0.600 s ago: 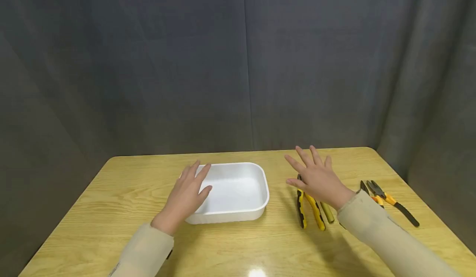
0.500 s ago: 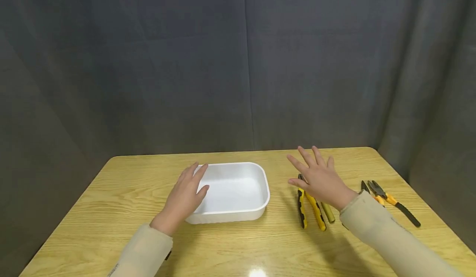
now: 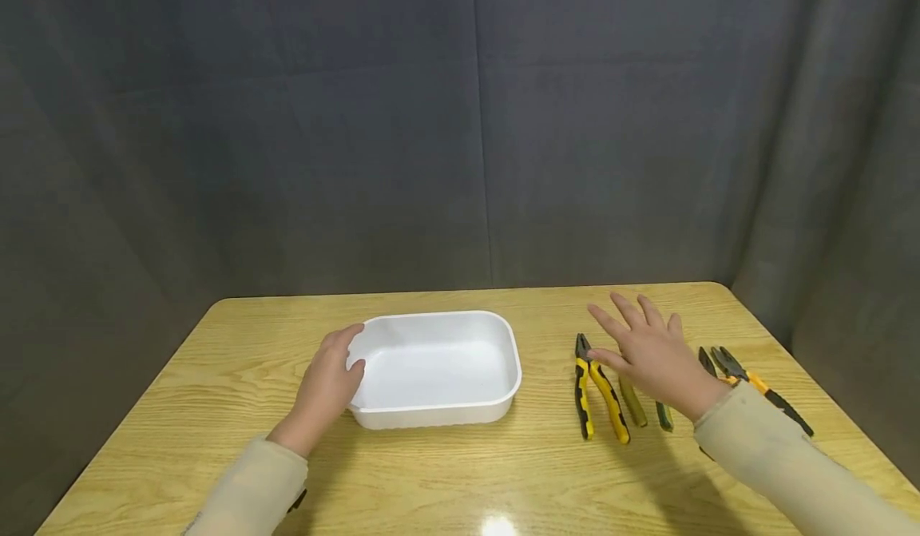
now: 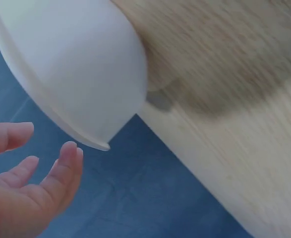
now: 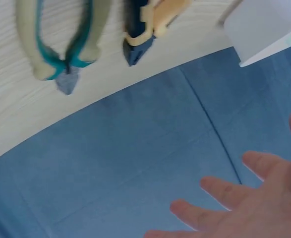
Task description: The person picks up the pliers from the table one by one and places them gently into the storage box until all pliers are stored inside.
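A white rectangular tray (image 3: 434, 418) stands on the table, its inside bare. My left hand (image 3: 323, 384) is at its left rim, fingers relaxed; in the left wrist view a gap shows between the fingertips (image 4: 70, 151) and the rim. My right hand (image 3: 657, 360) hovers with fingers spread, holding nothing. Below and left of it lie yellow-and-black pliers (image 3: 611, 400), handles apart. A second pair, with green handles (image 3: 632, 404), is mostly hidden under the hand; the right wrist view shows these green pliers (image 5: 88, 49) more fully.
Farther right lie orange-and-black pliers (image 3: 772, 400), with another dark-jawed tool (image 3: 707, 360) beside them, partly behind the right forearm. The wooden table (image 3: 446, 480) ends at a dark curtain (image 3: 359, 160) at the back and sides.
My left hand has moved left and slightly down, from over the tray to its left rim. My right hand has shifted right, uncovering more of the yellow-and-black pliers and a green handle.
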Demonstrator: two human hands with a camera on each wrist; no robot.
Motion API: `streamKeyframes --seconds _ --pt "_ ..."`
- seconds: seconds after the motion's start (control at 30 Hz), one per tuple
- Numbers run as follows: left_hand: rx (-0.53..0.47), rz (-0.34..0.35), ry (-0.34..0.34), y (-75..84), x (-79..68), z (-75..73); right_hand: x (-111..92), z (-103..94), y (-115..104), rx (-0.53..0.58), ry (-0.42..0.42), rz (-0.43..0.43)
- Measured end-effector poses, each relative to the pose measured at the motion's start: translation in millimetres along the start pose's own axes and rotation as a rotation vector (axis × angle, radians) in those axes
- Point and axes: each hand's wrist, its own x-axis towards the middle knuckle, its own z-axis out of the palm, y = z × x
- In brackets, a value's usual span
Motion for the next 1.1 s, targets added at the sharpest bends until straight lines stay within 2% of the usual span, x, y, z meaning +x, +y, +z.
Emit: streamKeyframes --seconds 0.17,0.37,0.57,0.83,1.1 --pt "-0.055 -0.022 0.0 -6.6 0.8 -2.1 -10 -2.4 8 -0.027 0.016 0.004" --pt "-0.057 -0.063 -0.005 -11.8 1.7 -4.7 -20 -5.0 17 -0.054 0.017 0.023" --pt "-0.148 -0.13 -0.062 -19.2 5.7 -6.8 -26 -6.3 21 -0.053 -0.017 0.056" --pt "-0.201 -0.222 -0.059 -25.8 8.1 -7.2 -31 -3.8 28 -0.076 0.002 0.046" --pt "-0.367 -0.294 -0.089 -31.2 15.5 -6.6 -40 -0.8 37 -0.062 0.018 0.066"
